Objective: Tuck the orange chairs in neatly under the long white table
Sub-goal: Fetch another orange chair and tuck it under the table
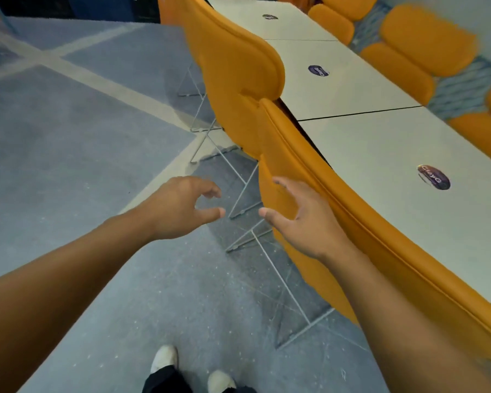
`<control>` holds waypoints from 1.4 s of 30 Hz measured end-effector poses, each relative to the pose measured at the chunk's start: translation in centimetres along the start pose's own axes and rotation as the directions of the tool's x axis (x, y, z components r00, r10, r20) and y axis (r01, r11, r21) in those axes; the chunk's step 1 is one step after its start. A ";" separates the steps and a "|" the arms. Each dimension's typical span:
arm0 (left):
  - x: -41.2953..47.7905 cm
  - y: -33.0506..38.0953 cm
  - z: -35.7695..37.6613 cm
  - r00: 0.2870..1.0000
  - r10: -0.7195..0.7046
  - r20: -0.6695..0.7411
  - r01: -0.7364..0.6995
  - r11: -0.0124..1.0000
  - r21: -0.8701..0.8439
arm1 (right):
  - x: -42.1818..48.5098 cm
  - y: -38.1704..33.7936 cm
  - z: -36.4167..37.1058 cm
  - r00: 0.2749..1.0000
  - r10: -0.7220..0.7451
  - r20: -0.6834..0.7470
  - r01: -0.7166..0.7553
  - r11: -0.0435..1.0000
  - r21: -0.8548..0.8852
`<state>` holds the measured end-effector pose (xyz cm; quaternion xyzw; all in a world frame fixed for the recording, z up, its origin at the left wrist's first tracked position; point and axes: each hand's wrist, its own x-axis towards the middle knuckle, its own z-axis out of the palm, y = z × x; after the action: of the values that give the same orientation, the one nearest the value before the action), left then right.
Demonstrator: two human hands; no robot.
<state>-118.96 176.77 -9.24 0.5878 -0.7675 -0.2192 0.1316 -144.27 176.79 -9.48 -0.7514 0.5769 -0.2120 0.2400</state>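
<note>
Observed from above, at the table's near side.

Table (380, 143): long, white, in joined sections, running from lower right to the top centre of the frame. Round dark stickers (433, 177) lie on its top.

Near chair (394, 265): orange, its back filling the lower right. The back's top edge lies close against the table edge. Its thin wire legs (284, 282) stand on the floor (82, 137) at centre.

Second chair (238, 72): orange, upper centre, just beyond the near chair. The two backs meet or overlap, and this back also sits close to the table edge.

Far chairs (425, 38): orange, blurred, along the table's other side at upper right.

Right hand (298, 222): fingers spread and nearly straight, thumb out to the left, lying over the left end of the near chair's back. Contact cannot be confirmed.

Left hand (182, 205): centre of frame, over the floor and apart from the chair. Its fingers are loosely curled and hold nothing.

Floor: grey-blue with pale stripes.

Shoes (165, 358): white, at bottom centre.
</note>
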 end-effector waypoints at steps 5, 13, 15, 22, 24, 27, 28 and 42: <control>3.4 -1.3 -1.1 0.987 0.141 0.073 -0.142 0.990 0.010 | 0.3 -2.5 -2.0 0.982 0.028 -0.185 -0.042 0.997 -0.071; 7.1 0.8 -2.1 0.929 0.355 0.109 -0.353 0.935 -0.035 | -0.4 -1.1 -5.4 0.910 0.264 -0.321 -0.379 0.843 -0.381; 8.1 1.7 -2.0 0.916 0.387 0.104 -0.383 0.922 -0.050 | -0.9 -0.3 -5.6 0.895 0.346 -0.281 -0.438 0.795 -0.419; 11.9 6.0 -1.2 0.898 0.426 0.110 -0.437 0.894 0.102 | -2.2 1.8 -4.4 0.892 0.339 -0.298 -0.450 0.720 -0.528; 13.1 7.5 -0.8 0.892 0.436 0.118 -0.452 0.872 0.189 | -2.2 2.2 -4.3 0.896 0.308 -0.320 -0.440 0.717 -0.541; 14.6 8.6 -0.3 0.883 0.423 0.204 -0.468 0.831 0.301 | -2.1 2.4 -4.2 0.904 0.274 -0.330 -0.419 0.723 -0.549; 15.2 8.8 0.0 0.875 0.423 0.235 -0.481 0.813 0.329 | -2.2 2.5 -4.1 0.906 0.266 -0.331 -0.414 0.724 -0.552; 20.9 8.4 1.6 0.708 0.639 0.301 -0.705 0.611 0.360 | -1.4 2.5 -3.5 0.847 0.325 -0.421 -0.523 0.652 -0.549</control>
<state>-132.55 158.81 -7.63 0.2525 -0.9675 -0.0112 0.0093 -148.59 177.21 -8.23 -0.5898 0.8028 -0.0434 -0.0760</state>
